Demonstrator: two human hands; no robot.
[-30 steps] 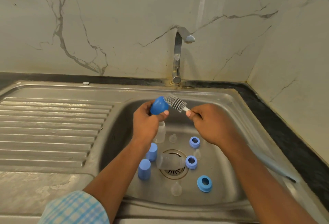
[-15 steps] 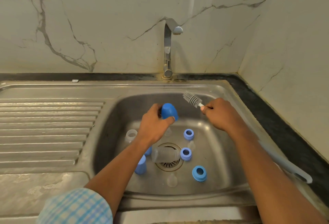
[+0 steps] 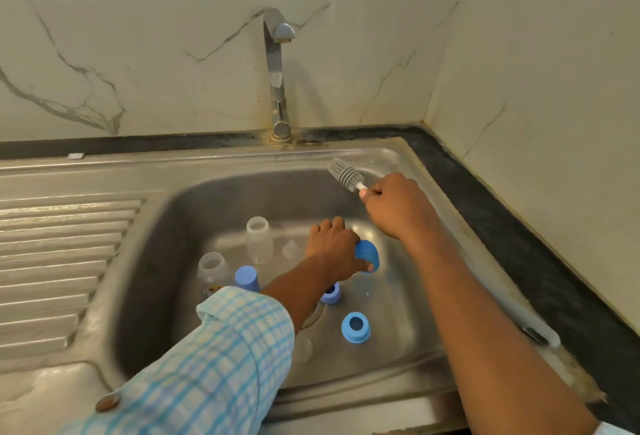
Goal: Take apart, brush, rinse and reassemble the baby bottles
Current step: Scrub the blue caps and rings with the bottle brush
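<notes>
Blue dome cap (image 3: 367, 256) is down in the sink basin (image 3: 166, 261), centre-right of frame. My left grip (image 3: 332, 251) is curled round it. Right grip (image 3: 398, 206) is closed on the bottle brush (image 3: 346, 175), bristles pointing up-left near the back rim. Clear bottle (image 3: 259, 239) stands upright left of centre. Blue collar ring (image 3: 355, 327) and clear teat (image 3: 291, 249) lie on the basin floor. Tap (image 3: 277, 71) is at top centre.

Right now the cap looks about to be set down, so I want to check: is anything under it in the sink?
Nothing visible does. The left hand holds the blue cap over bare sink floor; the nearest blue ring lies nearer the camera, and a clear teat lies to its left.
</notes>
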